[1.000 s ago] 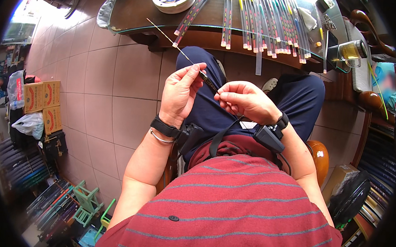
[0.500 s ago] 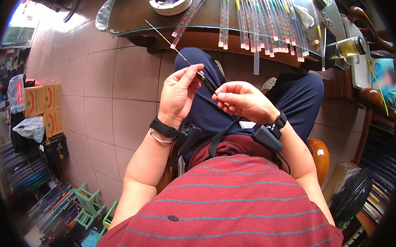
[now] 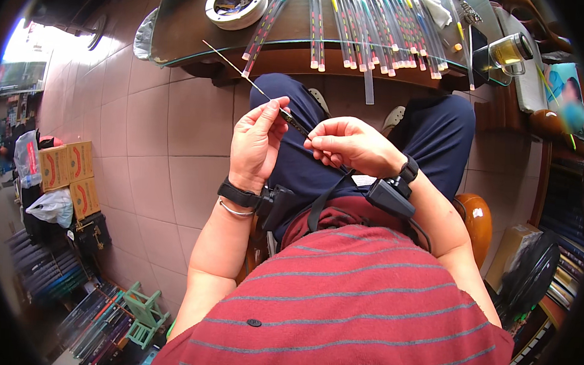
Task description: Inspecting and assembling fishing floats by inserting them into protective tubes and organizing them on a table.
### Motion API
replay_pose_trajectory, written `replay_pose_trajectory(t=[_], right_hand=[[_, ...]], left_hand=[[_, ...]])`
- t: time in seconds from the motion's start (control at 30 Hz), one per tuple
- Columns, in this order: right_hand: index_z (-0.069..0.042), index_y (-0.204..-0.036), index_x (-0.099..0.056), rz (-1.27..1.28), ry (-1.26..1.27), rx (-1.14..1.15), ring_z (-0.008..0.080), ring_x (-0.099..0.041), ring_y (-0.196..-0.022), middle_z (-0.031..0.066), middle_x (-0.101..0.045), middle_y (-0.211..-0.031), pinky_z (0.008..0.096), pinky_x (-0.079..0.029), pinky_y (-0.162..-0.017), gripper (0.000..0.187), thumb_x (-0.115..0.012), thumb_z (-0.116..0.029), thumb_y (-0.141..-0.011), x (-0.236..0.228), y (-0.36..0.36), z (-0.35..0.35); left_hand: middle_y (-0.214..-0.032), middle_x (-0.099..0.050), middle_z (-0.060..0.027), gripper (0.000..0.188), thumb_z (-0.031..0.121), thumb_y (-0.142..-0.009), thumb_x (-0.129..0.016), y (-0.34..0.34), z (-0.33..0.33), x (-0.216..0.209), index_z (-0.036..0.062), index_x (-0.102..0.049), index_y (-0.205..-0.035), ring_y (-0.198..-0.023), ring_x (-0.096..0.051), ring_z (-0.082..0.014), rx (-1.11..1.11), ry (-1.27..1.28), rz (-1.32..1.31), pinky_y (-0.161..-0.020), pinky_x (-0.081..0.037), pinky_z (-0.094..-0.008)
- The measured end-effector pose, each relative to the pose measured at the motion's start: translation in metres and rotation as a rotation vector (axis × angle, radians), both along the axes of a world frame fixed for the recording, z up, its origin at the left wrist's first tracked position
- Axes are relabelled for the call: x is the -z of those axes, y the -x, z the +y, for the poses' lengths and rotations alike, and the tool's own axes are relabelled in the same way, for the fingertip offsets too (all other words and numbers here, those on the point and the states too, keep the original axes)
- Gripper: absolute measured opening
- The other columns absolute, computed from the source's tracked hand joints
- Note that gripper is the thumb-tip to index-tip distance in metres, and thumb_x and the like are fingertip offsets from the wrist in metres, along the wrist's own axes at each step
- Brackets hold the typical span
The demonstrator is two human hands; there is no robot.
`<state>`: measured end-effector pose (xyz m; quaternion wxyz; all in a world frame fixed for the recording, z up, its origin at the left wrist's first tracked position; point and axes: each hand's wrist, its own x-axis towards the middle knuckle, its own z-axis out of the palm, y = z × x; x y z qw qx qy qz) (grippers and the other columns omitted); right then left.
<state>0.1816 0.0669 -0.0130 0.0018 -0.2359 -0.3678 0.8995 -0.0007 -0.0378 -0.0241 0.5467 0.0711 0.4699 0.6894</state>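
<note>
A slim fishing float with a dark patterned body and a long, thin pale stem is held slantwise above my lap. My left hand pinches it between thumb and fingers where the stem meets the body. The stem sticks out up and left, toward the table edge. At the body's lower end, my right hand closes thumb and forefinger on it; that end is hidden by the fingertips. Beyond my knees, several clear plastic tubes with striped red, green and black rods inside lie on the glass-topped table.
A round white tin-like container stands at the table's left. A lidded glass cup and a dark phone are at its right. Cartons and bags are stacked on the floor at left, near a small green stool.
The view has shifted slightly. Both hands keep their pinch on the float, with its slant nearly the same.
</note>
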Motion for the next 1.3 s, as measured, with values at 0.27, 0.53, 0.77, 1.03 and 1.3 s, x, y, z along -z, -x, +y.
replay_pose_trajectory(t=[0.27,0.53,0.77,1.03,1.3], right_hand=[[-0.002,-0.099,-0.065,0.009,0.009,0.006,0.006,-0.058,-0.072,0.0023,-0.066,-0.085,0.0172,-0.045,-0.061,0.018,-0.064,-0.019,-0.093,0.001,-0.001,-0.002],[0.001,-0.107,-0.064,-0.04,-0.304,-0.265,0.0095,-0.062,-0.079,0.0054,-0.068,-0.092,0.0232,-0.05,-0.072,0.031,-0.053,-0.027,-0.098,-0.019,0.006,0.025],[-0.001,-0.102,-0.064,-0.026,-0.36,-0.265,0.0077,-0.061,-0.077,0.005,-0.068,-0.09,0.022,-0.05,-0.069,0.032,-0.052,-0.031,-0.1,-0.015,0.029,0.023],[0.001,-0.094,-0.065,-0.002,-0.545,-0.208,0.0087,-0.063,-0.069,0.005,-0.068,-0.079,0.0228,-0.051,-0.063,0.028,-0.055,-0.024,-0.098,-0.018,0.033,0.018],[0.0,-0.1,-0.062,0.054,-0.472,-0.273,0.0091,-0.064,-0.071,0.0051,-0.067,-0.082,0.0231,-0.052,-0.063,0.029,-0.049,-0.026,-0.101,-0.025,0.034,0.02]], left_hand=[[-0.087,-0.068,-0.0025,0.02,0.015,-0.094,-0.062,0.0,-0.001,0.001,0.0002,-0.068,-0.106,-0.071,-0.058,-0.0066,0.006,-0.021,0.005,-0.067,-0.049,-0.0197],[-0.085,-0.067,-0.0031,0.022,0.015,-0.094,-0.062,-0.003,0.0,0.0,-0.0007,-0.067,-0.108,-0.071,-0.06,-0.0099,0.012,-0.007,0.057,-0.068,-0.05,-0.0219],[-0.086,-0.068,-0.0056,0.021,0.016,-0.094,-0.062,-0.004,-0.001,0.002,-0.0014,-0.068,-0.105,-0.073,-0.062,-0.0117,0.049,-0.067,0.077,-0.07,-0.051,-0.0249],[-0.083,-0.067,-0.0014,0.015,0.013,-0.091,-0.066,-0.008,-0.003,-0.005,0.0006,-0.071,-0.098,-0.072,-0.056,-0.0073,0.0,-0.091,0.08,-0.07,-0.047,-0.0217],[-0.1,-0.067,-0.0039,0.028,0.024,-0.098,-0.056,-0.003,0.001,-0.008,0.0017,-0.066,-0.111,-0.077,-0.056,-0.0093,0.092,-0.177,0.037,-0.07,-0.046,-0.0236]])
